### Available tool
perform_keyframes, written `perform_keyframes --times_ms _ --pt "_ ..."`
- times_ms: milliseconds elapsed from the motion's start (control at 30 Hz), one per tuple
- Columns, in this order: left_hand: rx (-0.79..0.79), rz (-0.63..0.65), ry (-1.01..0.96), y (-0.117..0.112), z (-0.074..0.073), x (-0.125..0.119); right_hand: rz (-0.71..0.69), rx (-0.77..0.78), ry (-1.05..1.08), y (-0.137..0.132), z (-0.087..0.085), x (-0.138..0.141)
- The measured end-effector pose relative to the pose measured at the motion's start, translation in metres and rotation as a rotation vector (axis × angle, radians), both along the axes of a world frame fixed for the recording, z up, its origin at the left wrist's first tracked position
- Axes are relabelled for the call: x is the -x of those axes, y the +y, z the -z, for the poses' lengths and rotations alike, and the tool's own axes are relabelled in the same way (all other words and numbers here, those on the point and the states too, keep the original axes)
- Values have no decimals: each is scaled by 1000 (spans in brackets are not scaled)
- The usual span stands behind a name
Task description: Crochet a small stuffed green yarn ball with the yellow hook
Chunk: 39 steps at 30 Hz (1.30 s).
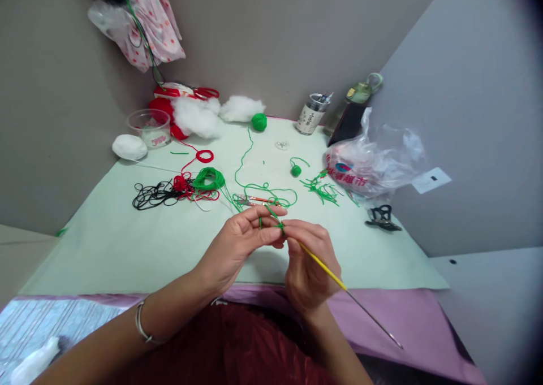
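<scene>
My left hand (pixel 241 243) is closed in a pinch on a strand of green yarn (pixel 271 215) looped over its fingers. My right hand (pixel 307 263) is closed on a crochet hook (pixel 339 283) with a yellow grip and a metal shaft that sticks out toward the lower right. Both hands meet above the pale green table sheet (pixel 127 243), the hook's tip lying in the yarn at the fingertips. The green strand trails back across the table to a small green yarn ball (pixel 259 121) near the wall.
Tangles of black (pixel 153 195), red (pixel 184 184) and green yarn (pixel 208 178) lie at mid-left. White stuffing (pixel 199 116), a clear plastic cup (pixel 149 126) and a white ball (pixel 129 146) stand at the back left. A plastic bag (pixel 373 161), a tin of tools (pixel 311 113) and green scraps (pixel 322 190) are at the right.
</scene>
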State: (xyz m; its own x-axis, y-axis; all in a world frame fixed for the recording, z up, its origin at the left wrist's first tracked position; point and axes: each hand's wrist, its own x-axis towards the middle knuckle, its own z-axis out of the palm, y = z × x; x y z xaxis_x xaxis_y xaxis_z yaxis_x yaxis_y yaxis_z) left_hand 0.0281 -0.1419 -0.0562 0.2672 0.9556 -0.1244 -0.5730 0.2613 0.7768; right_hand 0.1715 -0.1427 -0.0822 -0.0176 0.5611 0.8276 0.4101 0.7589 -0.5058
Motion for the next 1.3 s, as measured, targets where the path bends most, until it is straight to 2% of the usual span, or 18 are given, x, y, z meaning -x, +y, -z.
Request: perform_keyframes --times_ms 100,233,300,367,467,533,633,733,967,1100,1300 --pt "18 -21 33 1 -1 -1 -24 76 85 0 -1 1" --pt "25 -81 92 1 -4 0 -143 267 307 4 -4 1" --pt "26 -97 115 1 -4 0 -181 306 324 5 -3 1" --pt "33 -102 117 0 -3 -1 -129 257 203 4 1 1" --pt "73 -60 35 -2 -1 -3 37 25 -40 2 10 2" --pt "115 18 -65 -2 1 -4 85 -42 -38 1 13 3" --pt "151 94 -163 -1 2 -3 17 70 77 2 10 2" --pt "149 66 -156 0 1 -3 -59 157 114 4 5 -1" --pt "131 27 -108 -2 -2 -5 -85 227 242 5 4 2" --pt "104 -62 -21 -2 -3 -7 -107 279 266 4 3 2" --pt "77 -102 22 -1 0 -6 -100 268 286 4 4 3"
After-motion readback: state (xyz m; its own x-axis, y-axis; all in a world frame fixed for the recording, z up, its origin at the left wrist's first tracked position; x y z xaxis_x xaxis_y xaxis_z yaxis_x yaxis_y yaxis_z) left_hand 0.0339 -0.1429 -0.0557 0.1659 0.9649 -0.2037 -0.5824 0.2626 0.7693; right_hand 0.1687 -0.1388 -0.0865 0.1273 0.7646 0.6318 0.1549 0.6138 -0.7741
